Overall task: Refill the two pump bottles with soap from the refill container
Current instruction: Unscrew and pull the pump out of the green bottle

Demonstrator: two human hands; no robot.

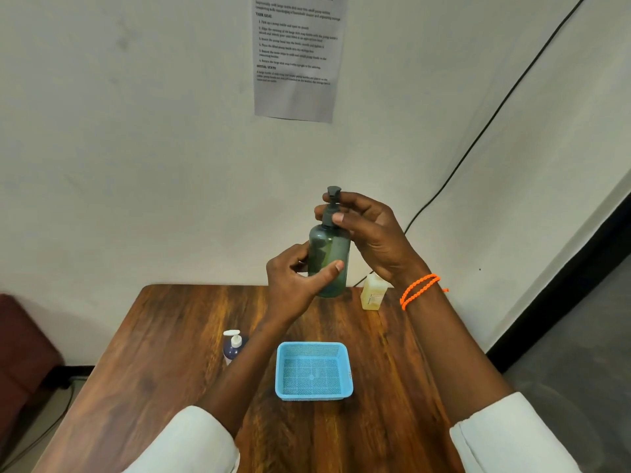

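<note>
I hold a translucent green pump bottle upright in the air above the far part of the table. My left hand wraps its lower body. My right hand pinches the dark grey pump head at the neck. A second pump bottle, dark blue with a white pump, stands on the table at the left. The yellowish refill container stands at the far right of the table, partly hidden behind my right wrist.
A light blue mesh basket sits on the wooden table in front of me, nothing in it. A printed sheet hangs on the wall. A black cable runs down the wall. A dark red seat is at left.
</note>
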